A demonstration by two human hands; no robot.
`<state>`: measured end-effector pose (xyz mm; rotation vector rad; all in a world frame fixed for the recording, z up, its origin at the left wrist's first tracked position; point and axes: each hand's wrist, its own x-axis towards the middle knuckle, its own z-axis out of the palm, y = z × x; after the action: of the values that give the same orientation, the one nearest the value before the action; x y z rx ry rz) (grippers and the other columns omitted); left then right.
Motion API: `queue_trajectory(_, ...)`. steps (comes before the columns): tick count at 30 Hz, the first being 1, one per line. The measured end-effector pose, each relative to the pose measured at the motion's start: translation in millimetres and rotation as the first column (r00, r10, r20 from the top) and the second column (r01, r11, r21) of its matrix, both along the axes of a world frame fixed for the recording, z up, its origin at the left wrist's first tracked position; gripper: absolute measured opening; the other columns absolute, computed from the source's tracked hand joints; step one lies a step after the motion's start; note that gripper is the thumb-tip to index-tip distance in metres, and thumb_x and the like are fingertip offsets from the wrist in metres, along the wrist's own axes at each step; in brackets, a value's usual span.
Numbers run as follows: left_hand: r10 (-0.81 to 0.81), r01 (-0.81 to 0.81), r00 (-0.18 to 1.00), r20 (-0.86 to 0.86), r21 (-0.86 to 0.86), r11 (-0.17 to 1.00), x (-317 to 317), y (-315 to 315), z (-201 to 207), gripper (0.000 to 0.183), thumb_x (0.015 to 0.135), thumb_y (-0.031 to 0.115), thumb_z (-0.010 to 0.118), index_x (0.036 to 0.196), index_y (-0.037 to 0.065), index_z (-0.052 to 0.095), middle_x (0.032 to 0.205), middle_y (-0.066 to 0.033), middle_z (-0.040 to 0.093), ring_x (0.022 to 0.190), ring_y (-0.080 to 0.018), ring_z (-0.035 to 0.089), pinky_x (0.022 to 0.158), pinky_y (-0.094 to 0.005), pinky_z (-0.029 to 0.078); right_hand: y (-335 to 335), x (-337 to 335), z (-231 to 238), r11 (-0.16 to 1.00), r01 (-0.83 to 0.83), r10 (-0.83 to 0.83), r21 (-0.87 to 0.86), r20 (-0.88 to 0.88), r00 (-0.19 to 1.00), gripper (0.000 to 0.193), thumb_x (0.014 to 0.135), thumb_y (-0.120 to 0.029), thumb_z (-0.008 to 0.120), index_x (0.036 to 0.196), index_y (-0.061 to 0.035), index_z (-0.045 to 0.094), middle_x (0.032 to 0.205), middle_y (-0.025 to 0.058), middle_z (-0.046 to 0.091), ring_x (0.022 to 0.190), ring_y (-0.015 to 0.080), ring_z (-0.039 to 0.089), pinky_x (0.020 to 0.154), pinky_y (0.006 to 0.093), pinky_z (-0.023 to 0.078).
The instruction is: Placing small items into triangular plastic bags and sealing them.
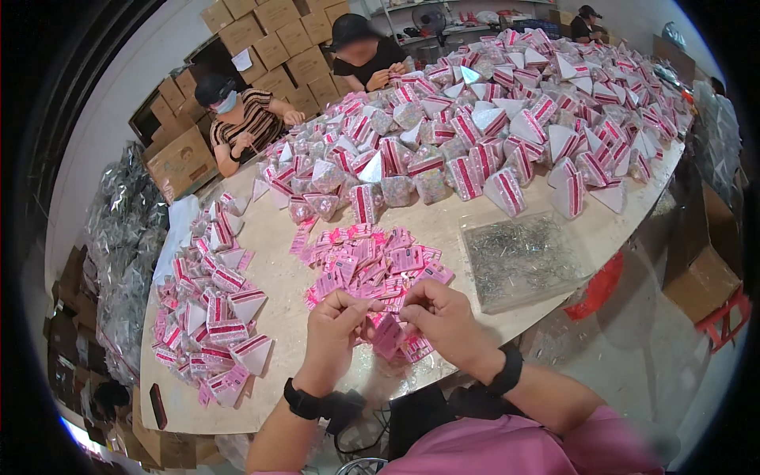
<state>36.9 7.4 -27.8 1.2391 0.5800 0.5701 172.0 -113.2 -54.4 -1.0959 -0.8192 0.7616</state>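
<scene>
Head view: left hand [336,321] and right hand [443,317] meet at the near table edge, fingertips pinched narrow on a pink card [388,332], apparently being folded; squaring its halves looks the next need. The loose card pile [372,261] lies just beyond. A clear tray of metal pins [522,257] sits right, filled packets [507,111] far. Pale round table [277,309]; cardboard boxes [269,39] against the far wall.

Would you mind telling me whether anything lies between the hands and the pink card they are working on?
Nothing visible does: the left hand and right hand already pinch the pink card between them.
</scene>
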Motion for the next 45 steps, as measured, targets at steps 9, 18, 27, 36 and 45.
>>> queue_trajectory(9,-0.033,0.032,0.999,0.004,0.183,0.983,4.0,-22.3,0.0,0.011,0.091,0.008,0.047,0.098,-0.001,0.052,0.095,-0.0116,0.062,0.072,-0.0135,0.06,0.065,-0.026,0.05,6.8,-12.7,-0.4,0.999,0.02,-0.016,0.033,-0.127,0.992,0.005,0.085,-0.002,0.059,0.089,-0.0009,0.055,0.079,0.0016,0.056,0.068,0.0075,0.054,0.061,0.0221,0.046)
queue_trajectory(18,-0.077,0.063,0.996,0.05,0.234,0.97,-6.9,-25.4,-2.8,0.02,0.092,0.005,0.044,0.11,-0.001,0.045,0.105,-0.0106,0.057,0.085,-0.0179,0.062,0.074,-0.0279,0.051,17.0,-7.8,-14.6,0.99,-0.051,0.101,0.129,-0.424,0.9,0.011,0.085,-0.008,0.063,0.091,-0.0004,0.058,0.082,0.0009,0.057,0.074,0.0061,0.052,0.063,0.0209,0.045)
queue_trajectory(27,0.081,0.075,0.981,-0.175,0.736,0.672,-7.7,-26.3,9.6,0.008,0.088,0.007,0.057,0.087,0.0,0.056,0.078,-0.0028,0.058,0.07,-0.007,0.053,0.064,-0.0221,0.046,9.7,-9.5,-4.8,0.973,-0.186,0.227,0.134,-0.439,0.87,0.011,0.087,-0.009,0.06,0.093,0.0001,0.058,0.085,0.0023,0.059,0.08,0.0089,0.055,0.071,0.0226,0.046)
queue_trajectory(36,0.196,-0.012,0.973,-0.125,0.815,0.58,-8.2,-33.4,9.4,0.01,0.082,0.007,0.063,0.088,0.0,0.059,0.075,-0.0051,0.058,0.066,-0.0101,0.057,0.06,-0.0244,0.046,11.6,-12.4,-8.9,0.927,-0.331,0.375,0.177,-0.467,0.801,0.011,0.089,-0.012,0.058,0.089,-0.001,0.058,0.083,0.0053,0.061,0.075,0.0134,0.061,0.064,0.0255,0.052)
queue_trajectory(45,-0.442,0.554,0.831,-0.338,0.414,0.723,-10.8,-3.4,33.7,0.059,0.076,0.028,0.065,0.126,0.002,0.048,0.12,-0.0115,0.052,0.104,-0.0216,0.053,0.087,-0.0333,0.044,-3.1,-1.3,4.1,0.838,-0.546,0.488,0.004,-0.452,0.746,0.017,0.086,-0.015,0.063,0.081,0.0004,0.06,0.075,0.0083,0.062,0.061,0.015,0.061,0.055,0.0256,0.052)
